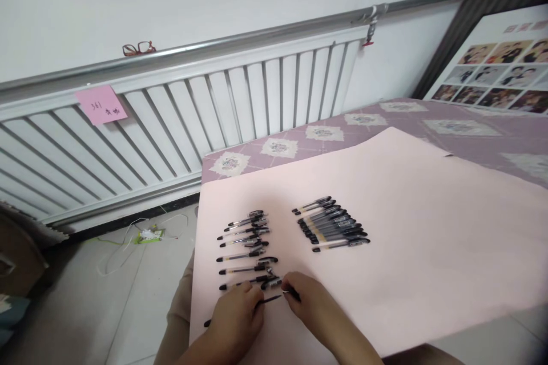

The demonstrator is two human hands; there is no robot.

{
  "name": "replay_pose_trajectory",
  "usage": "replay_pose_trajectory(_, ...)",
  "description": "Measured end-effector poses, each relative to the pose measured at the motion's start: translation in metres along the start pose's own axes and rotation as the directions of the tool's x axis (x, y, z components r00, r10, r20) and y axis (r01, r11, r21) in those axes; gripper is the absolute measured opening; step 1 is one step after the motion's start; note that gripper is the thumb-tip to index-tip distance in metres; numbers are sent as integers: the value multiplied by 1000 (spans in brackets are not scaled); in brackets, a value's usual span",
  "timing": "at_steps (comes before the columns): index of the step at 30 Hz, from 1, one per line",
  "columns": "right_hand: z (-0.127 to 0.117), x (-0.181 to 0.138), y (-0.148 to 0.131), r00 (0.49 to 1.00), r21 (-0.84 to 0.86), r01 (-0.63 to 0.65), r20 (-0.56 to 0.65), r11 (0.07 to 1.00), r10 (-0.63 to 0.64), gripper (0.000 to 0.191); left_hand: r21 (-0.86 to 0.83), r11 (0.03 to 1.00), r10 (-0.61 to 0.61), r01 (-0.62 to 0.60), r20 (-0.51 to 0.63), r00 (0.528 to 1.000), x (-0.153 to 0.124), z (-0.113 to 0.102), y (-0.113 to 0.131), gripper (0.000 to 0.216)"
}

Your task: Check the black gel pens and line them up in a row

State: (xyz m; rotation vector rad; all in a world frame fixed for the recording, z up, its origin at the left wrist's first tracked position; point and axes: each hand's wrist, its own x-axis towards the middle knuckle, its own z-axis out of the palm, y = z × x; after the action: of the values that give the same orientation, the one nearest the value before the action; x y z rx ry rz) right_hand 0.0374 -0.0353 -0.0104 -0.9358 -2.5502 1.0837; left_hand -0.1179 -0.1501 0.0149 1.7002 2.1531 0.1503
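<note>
My left hand (238, 315) is closed around a pen (270, 299), whose bare dark tip points right and whose black end sticks out at the left of the hand. Just right of that tip, my right hand (309, 300) pinches a black pen cap (292, 292). A small gap separates the cap from the tip. Above my hands lies a column of several clear-barrelled pens (244, 258) with black ends, with loose caps close to their right ends. Farther right, a slanted group of several capped pens (334, 222) lies side by side.
Pale pink paper (419, 228) covers most of a table with a purple patterned cloth (302, 140). Beyond it stand a white radiator (257, 97) and a metal pipe (222, 41) holding glasses (139, 48). A photo board (496, 68) leans at right; a power strip (149, 235) lies on the floor.
</note>
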Motion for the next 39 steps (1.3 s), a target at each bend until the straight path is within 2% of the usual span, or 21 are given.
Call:
replay_pose_trajectory(7, 1, 1, -3, 999, -122, 8, 51, 993, -2, 15, 106, 994, 37, -37, -5, 999, 9, 4, 4, 16)
replay_pose_trajectory(14, -24, -8, 3, 996, 133, -54, -60, 990, 62, 21, 155, 986, 57, -57, -1, 998, 10, 9, 3, 18)
replay_pose_trajectory(17, -32, -10, 2, 995, 164, -39, -83, 986, 54, 16, 159, 986, 56, -57, 12, 998, 10, 10, 3, 18)
replay_pose_trajectory(21, -26, -6, 5, 994, 40, -9, -112, 999, 13, 16, 152, 987, 51, -53, 15, 999, 10, 8, 5, 20)
replay_pose_trajectory(25, -14, 1, 10, 992, -125, -38, -125, 991, 22, 21, 147, 987, 59, -62, 25, 998, 10, 6, 7, 21)
replay_pose_trajectory(29, -10, 0, 7, 994, -231, -59, -105, 971, 36, 13, 133, 988, 73, -77, 33, 997, 8, 8, 7, 19)
replay_pose_trajectory(39, 0, 1, -4, 999, -290, 23, -30, 957, -33, 17, 118, 989, 84, -86, 23, 996, 9, 12, 5, 18)
